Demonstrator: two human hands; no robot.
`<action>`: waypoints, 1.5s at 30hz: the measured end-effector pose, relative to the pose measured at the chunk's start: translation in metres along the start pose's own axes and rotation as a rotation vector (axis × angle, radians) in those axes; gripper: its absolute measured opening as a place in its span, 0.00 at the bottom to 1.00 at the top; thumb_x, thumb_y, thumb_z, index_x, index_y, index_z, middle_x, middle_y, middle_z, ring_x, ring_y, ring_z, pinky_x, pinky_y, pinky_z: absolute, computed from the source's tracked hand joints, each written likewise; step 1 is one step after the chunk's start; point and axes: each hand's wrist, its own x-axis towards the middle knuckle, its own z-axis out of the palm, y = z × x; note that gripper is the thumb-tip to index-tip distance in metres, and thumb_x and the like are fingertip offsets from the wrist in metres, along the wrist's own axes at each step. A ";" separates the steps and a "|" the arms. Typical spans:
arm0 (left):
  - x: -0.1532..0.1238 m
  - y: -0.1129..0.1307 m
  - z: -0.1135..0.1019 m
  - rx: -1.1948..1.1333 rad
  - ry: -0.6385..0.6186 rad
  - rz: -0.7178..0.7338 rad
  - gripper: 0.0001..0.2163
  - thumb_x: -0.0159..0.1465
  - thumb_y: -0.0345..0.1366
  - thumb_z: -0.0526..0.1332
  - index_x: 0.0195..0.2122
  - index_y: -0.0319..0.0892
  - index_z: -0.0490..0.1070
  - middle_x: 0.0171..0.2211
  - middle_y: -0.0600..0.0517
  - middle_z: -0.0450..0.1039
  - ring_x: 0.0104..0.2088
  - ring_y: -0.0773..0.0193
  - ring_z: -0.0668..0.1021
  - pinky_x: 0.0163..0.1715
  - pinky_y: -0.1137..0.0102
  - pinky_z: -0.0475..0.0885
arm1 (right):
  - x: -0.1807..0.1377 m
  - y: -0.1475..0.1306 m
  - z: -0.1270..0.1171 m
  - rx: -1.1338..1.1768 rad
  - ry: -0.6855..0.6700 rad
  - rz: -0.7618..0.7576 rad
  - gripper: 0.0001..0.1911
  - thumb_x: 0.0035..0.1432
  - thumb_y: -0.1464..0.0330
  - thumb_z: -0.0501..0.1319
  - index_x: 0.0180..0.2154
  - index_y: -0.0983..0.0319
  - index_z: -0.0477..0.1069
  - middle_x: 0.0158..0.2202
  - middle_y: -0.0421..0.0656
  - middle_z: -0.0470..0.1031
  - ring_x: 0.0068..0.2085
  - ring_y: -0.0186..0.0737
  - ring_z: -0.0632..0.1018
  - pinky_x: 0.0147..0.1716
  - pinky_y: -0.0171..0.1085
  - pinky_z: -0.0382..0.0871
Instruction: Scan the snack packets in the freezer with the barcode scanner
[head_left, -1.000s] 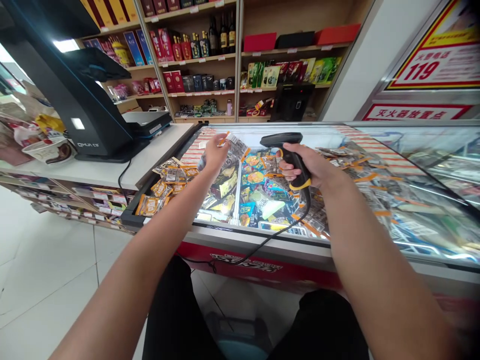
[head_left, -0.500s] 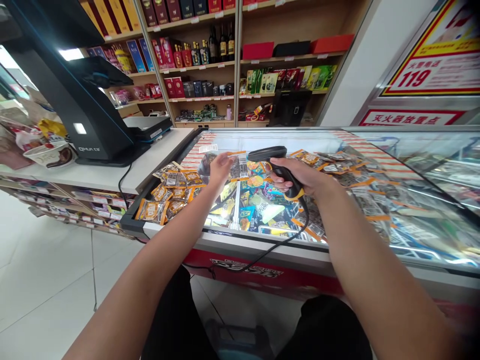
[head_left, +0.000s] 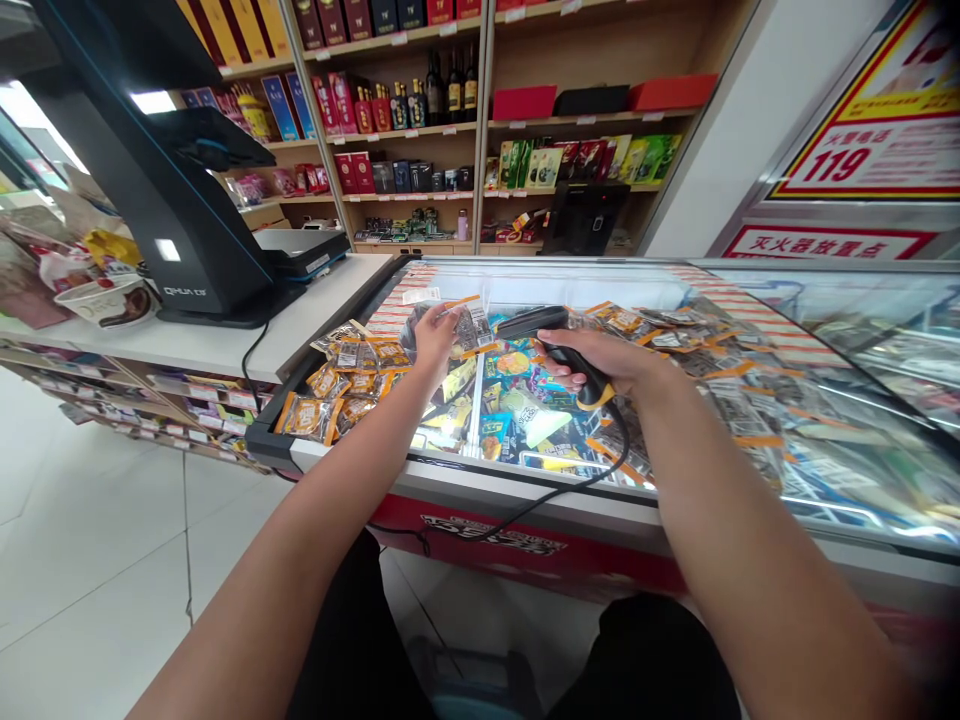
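In my left hand (head_left: 436, 338) is a small snack packet (head_left: 474, 325) with orange edges and a printed label, pinched at its left side above the freezer glass. My right hand (head_left: 596, 360) is wrapped round the grip of a black and yellow barcode scanner (head_left: 536, 321), whose head points left at the packet, a small gap apart. From the grip a black cable (head_left: 555, 492) loops down over the freezer's front edge. Left of my left hand lies a pile of orange snack packets (head_left: 330, 385). Another pile of packets (head_left: 720, 370) spreads to the right of my right hand.
A chest freezer (head_left: 487, 475) with a glass top stands before me, bagged goods visible inside. To the left, a counter (head_left: 300, 335) carries a black checkout machine (head_left: 202, 220) and a paper bowl (head_left: 105, 300). Stocked shelves (head_left: 409, 130) rise behind.
The packet in my left hand has tilted and shifted slightly left. The scanner's head has dipped a little, leaving a wider gap to the packet.
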 end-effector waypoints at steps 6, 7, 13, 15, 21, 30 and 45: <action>-0.002 0.004 0.001 0.004 -0.013 0.006 0.13 0.65 0.35 0.69 0.49 0.44 0.72 0.40 0.50 0.80 0.37 0.67 0.80 0.33 0.74 0.71 | -0.002 -0.002 0.001 0.077 -0.014 -0.004 0.22 0.60 0.52 0.73 0.33 0.59 0.67 0.23 0.37 0.64 0.18 0.27 0.60 0.13 0.29 0.57; -0.003 0.004 0.001 0.026 -0.020 0.015 0.14 0.65 0.34 0.69 0.50 0.44 0.71 0.40 0.50 0.79 0.39 0.65 0.81 0.34 0.74 0.72 | -0.002 -0.004 0.000 0.118 -0.021 -0.018 0.21 0.60 0.52 0.73 0.34 0.60 0.67 0.23 0.37 0.63 0.18 0.27 0.59 0.13 0.29 0.57; -0.017 0.008 -0.002 0.808 -0.250 0.301 0.17 0.60 0.30 0.70 0.49 0.44 0.73 0.53 0.41 0.75 0.60 0.47 0.75 0.60 0.54 0.71 | -0.010 -0.015 -0.012 0.429 0.036 -0.235 0.20 0.58 0.54 0.73 0.37 0.59 0.67 0.21 0.32 0.60 0.16 0.25 0.56 0.15 0.29 0.60; -0.025 0.010 -0.002 1.120 -0.303 0.414 0.13 0.62 0.33 0.69 0.48 0.45 0.75 0.59 0.38 0.71 0.65 0.41 0.68 0.63 0.48 0.65 | -0.013 -0.018 -0.017 0.492 0.075 -0.275 0.20 0.56 0.55 0.74 0.36 0.58 0.67 0.21 0.31 0.59 0.16 0.25 0.56 0.15 0.30 0.59; -0.052 0.008 0.015 1.375 -0.540 0.462 0.15 0.72 0.42 0.58 0.55 0.45 0.75 0.60 0.37 0.69 0.63 0.41 0.72 0.63 0.47 0.66 | -0.014 -0.016 -0.029 0.633 0.113 -0.404 0.17 0.56 0.58 0.74 0.37 0.56 0.68 0.20 0.31 0.60 0.16 0.26 0.58 0.17 0.32 0.59; -0.070 -0.015 0.057 1.466 -0.851 0.530 0.27 0.76 0.39 0.44 0.76 0.42 0.53 0.78 0.40 0.48 0.76 0.48 0.57 0.74 0.42 0.47 | -0.010 -0.012 -0.030 0.687 0.090 -0.445 0.16 0.57 0.60 0.72 0.38 0.57 0.68 0.21 0.31 0.61 0.16 0.24 0.57 0.18 0.32 0.59; -0.032 0.120 -0.096 1.793 -0.553 0.046 0.31 0.54 0.44 0.72 0.61 0.50 0.74 0.65 0.38 0.73 0.64 0.35 0.74 0.60 0.49 0.68 | -0.008 -0.016 -0.023 0.558 0.127 -0.392 0.20 0.53 0.55 0.74 0.34 0.57 0.67 0.20 0.31 0.59 0.17 0.27 0.54 0.17 0.34 0.56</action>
